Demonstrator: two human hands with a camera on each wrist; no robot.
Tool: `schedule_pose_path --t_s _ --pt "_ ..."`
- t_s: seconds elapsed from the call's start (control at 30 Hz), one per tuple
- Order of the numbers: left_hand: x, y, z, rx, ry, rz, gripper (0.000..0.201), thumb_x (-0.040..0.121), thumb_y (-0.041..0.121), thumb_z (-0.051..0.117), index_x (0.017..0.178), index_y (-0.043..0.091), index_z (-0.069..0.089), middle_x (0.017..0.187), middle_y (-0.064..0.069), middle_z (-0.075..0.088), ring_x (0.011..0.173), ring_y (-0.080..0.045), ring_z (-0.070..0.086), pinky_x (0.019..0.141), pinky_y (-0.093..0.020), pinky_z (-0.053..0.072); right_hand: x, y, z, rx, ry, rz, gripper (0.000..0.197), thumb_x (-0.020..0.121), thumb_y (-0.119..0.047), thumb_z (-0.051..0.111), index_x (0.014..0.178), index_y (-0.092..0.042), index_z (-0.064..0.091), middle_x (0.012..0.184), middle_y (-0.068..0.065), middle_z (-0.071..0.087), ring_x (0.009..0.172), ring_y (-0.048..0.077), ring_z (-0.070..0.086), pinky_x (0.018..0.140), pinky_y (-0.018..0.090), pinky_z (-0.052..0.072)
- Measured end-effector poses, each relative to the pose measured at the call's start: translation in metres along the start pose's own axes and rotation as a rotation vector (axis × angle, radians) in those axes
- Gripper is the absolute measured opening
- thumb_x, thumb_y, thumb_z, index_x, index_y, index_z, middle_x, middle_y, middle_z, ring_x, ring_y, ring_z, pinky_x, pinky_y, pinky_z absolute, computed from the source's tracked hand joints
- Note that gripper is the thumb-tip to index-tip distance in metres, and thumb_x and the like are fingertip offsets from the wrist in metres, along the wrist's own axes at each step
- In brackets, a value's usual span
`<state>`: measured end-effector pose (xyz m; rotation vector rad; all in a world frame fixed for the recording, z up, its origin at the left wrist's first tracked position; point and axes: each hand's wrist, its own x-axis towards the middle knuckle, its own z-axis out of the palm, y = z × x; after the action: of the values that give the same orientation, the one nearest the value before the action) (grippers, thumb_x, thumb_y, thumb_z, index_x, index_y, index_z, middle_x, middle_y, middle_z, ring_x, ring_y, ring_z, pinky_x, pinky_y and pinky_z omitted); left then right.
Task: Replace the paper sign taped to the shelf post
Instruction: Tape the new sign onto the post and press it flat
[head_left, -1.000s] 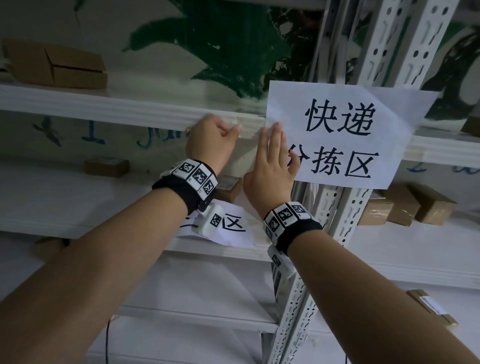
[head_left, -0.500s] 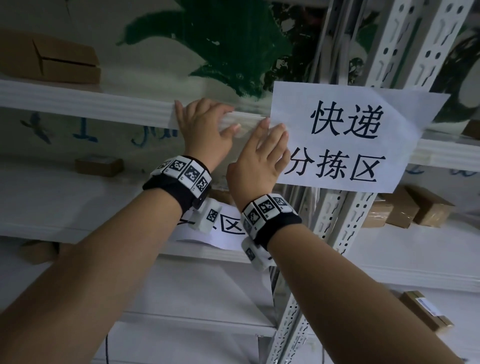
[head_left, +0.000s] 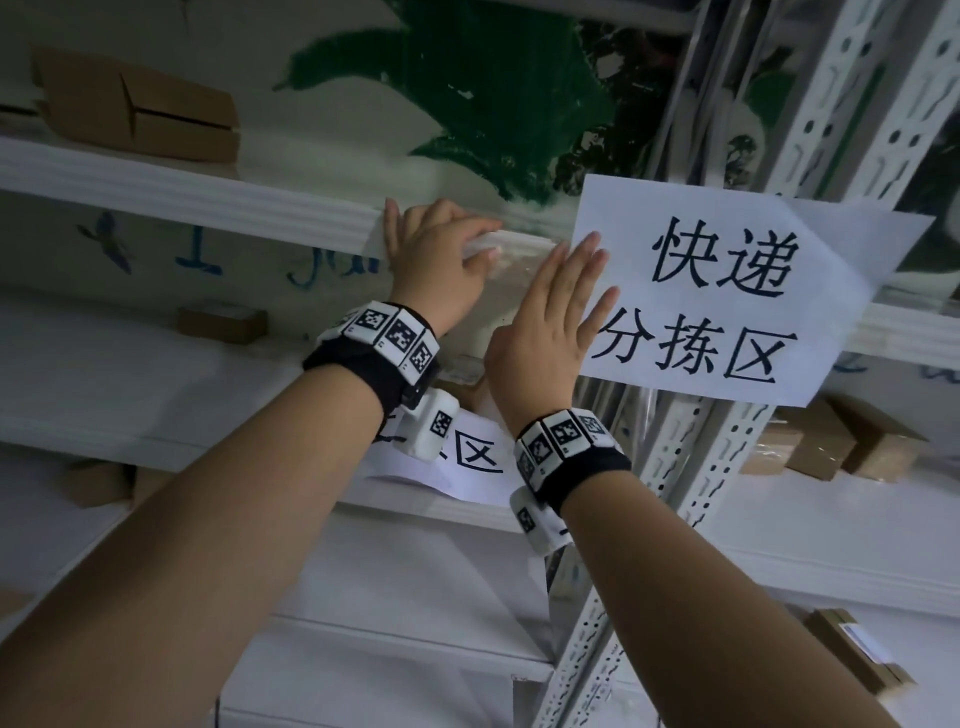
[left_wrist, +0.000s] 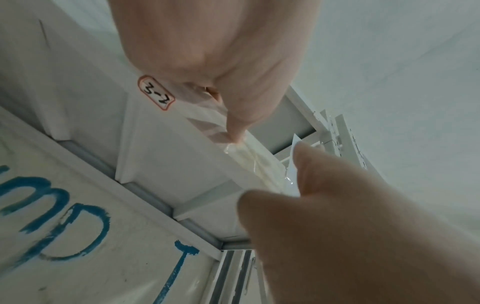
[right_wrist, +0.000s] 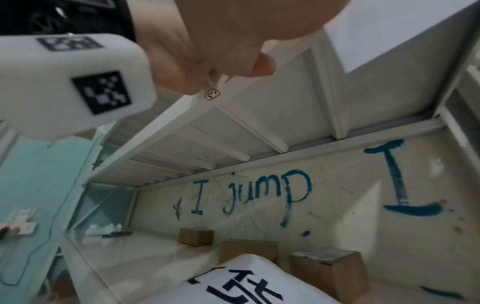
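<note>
Head view, sign: the new paper sign hangs across the perforated shelf post, its left edge on the shelf beam.
Head view, right hand: the right hand lies flat on the sign's left edge, fingers straight and together, grip on nothing, only pressing.
Head view, left hand: the left hand rests on the beam just left of the sign, fingers laid over a strip of clear tape.
Head view, old sheet: another printed sheet lies on the lower shelf behind the wrists.
Left wrist view, tape: a fingertip presses the clear tape down on the beam beside a small "3-2" label; fingers straight, none curled round the strip.
Right wrist view, surroundings: the left hand shows above the shelf's underside; cardboard boxes sit on the shelf below; the right fingers are out of frame.
Judgement, step: smoothing the left tape strip.
Judgement, doing it well: keep the right palm still so the sheet cannot skew, rub from the paper outward onto the beam to chase out bubbles, then check the right side, which looks loose and folded.
</note>
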<state>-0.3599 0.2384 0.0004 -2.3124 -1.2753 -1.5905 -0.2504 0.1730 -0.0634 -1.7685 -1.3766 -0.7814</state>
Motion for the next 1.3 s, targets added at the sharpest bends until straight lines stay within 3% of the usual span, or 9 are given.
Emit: schedule_pose_path --t_s 0.23,0.4,0.47,0.57,0.67,0.77,0.9,1.03,1.3 --pt "0.0 0.007 0.0 0.013 0.04 -0.031 0.078 0.061 0.089 0.071 0.122 0.04 0.075 0.121 0.009 0.065 0.128 -0.028 0.048 0.127 -0.053 0.01 0.003 0.014 -0.011 -0.032 -0.194 -0.077 0.103 0.069 -0.004 0.025 0.165 -0.001 -0.012 0.172 0.022 -0.023 0.16 0.04 -0.022 0.129 0.057 -0.015" --pt "-0.003 0.007 0.007 0.009 0.108 -0.015 0.059 0.073 0.077 0.072 0.12 0.041 0.077 0.117 0.01 0.067 0.125 -0.027 0.05 0.124 -0.053 0.018 0.007 0.04 -0.029 -0.052 -0.209 -0.214 0.099 0.076 -0.002 0.037 0.168 -0.009 0.003 0.175 0.016 -0.016 0.161 0.037 -0.022 0.126 0.057 -0.021" --pt "-0.012 0.004 0.012 0.093 0.141 0.056 0.051 0.085 0.071 0.064 0.124 0.038 0.074 0.124 0.007 0.067 0.129 -0.026 0.052 0.125 -0.056 0.018 0.013 0.056 -0.04 -0.05 -0.163 -0.305 0.088 0.083 -0.015 0.052 0.165 -0.012 0.024 0.177 0.011 -0.001 0.164 0.035 -0.012 0.13 0.057 -0.013" --pt "-0.019 0.015 0.021 0.177 0.178 0.049 0.05 0.096 0.056 0.053 0.133 0.026 0.067 0.141 -0.003 0.062 0.142 -0.029 0.046 0.126 -0.059 0.017 0.019 0.084 -0.058 -0.026 -0.098 -0.346 0.085 0.091 -0.019 0.054 0.167 -0.01 0.018 0.177 0.01 0.005 0.165 0.031 -0.005 0.133 0.054 0.0" --pt "-0.032 0.057 0.039 0.153 0.182 0.041 0.056 0.103 0.038 0.048 0.155 0.015 0.048 0.171 -0.011 0.032 0.161 -0.032 0.019 0.13 -0.057 0.004 0.026 0.109 -0.073 0.072 0.0 -0.298 0.083 0.094 -0.007 0.05 0.167 -0.005 0.012 0.177 0.015 0.005 0.165 0.032 -0.002 0.134 0.052 0.006" --pt "-0.053 0.11 0.068 0.086 0.127 0.34 0.063 0.109 0.022 0.045 0.167 0.012 0.024 0.176 -0.013 0.011 0.164 -0.032 0.005 0.131 -0.056 0.007 0.036 0.129 -0.082 0.108 0.079 -0.316 0.074 0.099 -0.003 0.046 0.166 -0.003 0.016 0.176 0.018 0.009 0.165 0.033 0.003 0.134 0.052 0.008" --pt "-0.051 0.144 0.099 -0.114 0.043 0.5 0.064 0.107 0.016 0.053 0.164 0.0 0.026 0.173 -0.018 0.021 0.163 -0.031 0.012 0.132 -0.054 0.01 0.053 0.164 -0.088 0.119 0.048 -0.423 0.057 0.109 -0.011 0.041 0.164 -0.007 0.028 0.175 0.015 0.015 0.164 0.032 0.006 0.135 0.05 0.008" --pt "-0.033 0.133 0.116 -0.021 0.052 0.518 0.06 0.109 0.017 0.044 0.165 0.004 0.027 0.174 -0.012 0.021 0.163 -0.026 0.014 0.131 -0.052 0.014 0.067 0.204 -0.086 -0.038 -0.044 -0.527 0.063 0.111 -0.017 0.041 0.167 -0.007 0.014 0.177 0.014 0.007 0.165 0.028 0.003 0.135 0.047 0.005" --pt "-0.025 0.107 0.125 0.304 0.18 0.468 0.07 0.108 0.033 0.039 0.166 0.001 0.018 0.174 -0.021 0.013 0.162 -0.036 0.012 0.132 -0.051 0.004 0.064 0.236 -0.069 -0.182 0.248 -0.503 0.062 0.11 -0.035 0.045 0.163 -0.005 0.031 0.172 0.015 0.026 0.162 0.03 0.022 0.133 0.055 0.013"
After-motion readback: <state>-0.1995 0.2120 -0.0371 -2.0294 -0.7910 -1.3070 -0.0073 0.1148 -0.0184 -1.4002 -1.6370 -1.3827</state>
